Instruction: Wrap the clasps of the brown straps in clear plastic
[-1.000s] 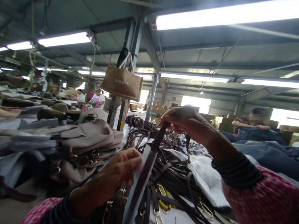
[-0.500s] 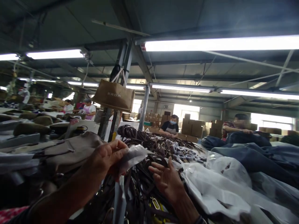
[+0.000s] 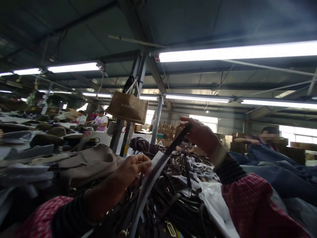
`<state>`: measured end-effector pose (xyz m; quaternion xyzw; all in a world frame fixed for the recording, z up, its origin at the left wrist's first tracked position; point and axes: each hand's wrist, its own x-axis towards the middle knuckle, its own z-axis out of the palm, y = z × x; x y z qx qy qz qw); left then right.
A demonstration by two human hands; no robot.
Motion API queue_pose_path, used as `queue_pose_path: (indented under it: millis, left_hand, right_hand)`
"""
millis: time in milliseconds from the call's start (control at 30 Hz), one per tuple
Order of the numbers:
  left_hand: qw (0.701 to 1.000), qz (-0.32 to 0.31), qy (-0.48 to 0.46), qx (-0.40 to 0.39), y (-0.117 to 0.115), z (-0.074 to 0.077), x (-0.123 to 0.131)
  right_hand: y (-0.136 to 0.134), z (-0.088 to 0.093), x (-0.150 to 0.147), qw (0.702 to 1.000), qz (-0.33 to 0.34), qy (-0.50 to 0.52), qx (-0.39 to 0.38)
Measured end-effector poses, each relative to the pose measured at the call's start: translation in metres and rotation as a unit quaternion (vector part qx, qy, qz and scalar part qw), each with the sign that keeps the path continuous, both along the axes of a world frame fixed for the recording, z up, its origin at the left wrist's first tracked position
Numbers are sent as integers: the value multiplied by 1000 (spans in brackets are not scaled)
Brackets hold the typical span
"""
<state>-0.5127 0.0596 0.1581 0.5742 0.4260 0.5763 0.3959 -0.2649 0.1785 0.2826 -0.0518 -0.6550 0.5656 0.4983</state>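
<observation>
My right hand is raised at centre right, its fingers closed around the upper end of a dark strap. The strap slants down to the left from it. My left hand pinches a thin white wrapping that lies along the strap. Below my left hand the strap runs on as a greyish band toward the bottom edge, and whether wrapping covers it there I cannot tell. Beneath both hands spreads a tangled pile of dark straps with metal buckles.
A beige bag lies to the left. White plastic sheeting and blue fabric cover the right side. A brown tote bag hangs on a metal post. A person handles the blue fabric; others work at far left.
My right hand, open and low before, has risen and now grips the strap's end. The strap is stretched out from the white wrapping, which my left hand still pinches, slightly farther right.
</observation>
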Motion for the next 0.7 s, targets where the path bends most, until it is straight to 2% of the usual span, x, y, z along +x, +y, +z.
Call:
queue_pose_path:
  millis: [67,167,233,300,367,433,533,600,700]
  left_hand:
    - [999,0,-9,49,3,24,13]
    - [993,4,-58,101,11,56,32]
    - [986,36,-90,132,18,69,40]
    - [975,86,-104,175,23,74,43]
    - [964,133,-110,201,23,73,40]
    - [960,156,-107,207,16,68,33]
    - [958,179,-85,209,-2,56,21]
    - [959,191,-73,195,-14,44,13]
    - [963,203,-77,156,-24,24,2]
  right_hand:
    - [-12,10,-16,995,31,-58,79]
    - [-23,3,-43,980,52,-132,143]
    - [-24,-14,-56,983,37,-140,114]
    - [-20,-39,-64,993,29,-117,11]
    - [-11,-68,-67,987,45,-88,-125]
    - [1,-98,-67,964,59,-59,-253]
    - [21,-128,-65,936,36,-6,-349]
    - [34,-132,-63,937,23,14,-347]
    - [51,-119,-60,948,12,19,-318]
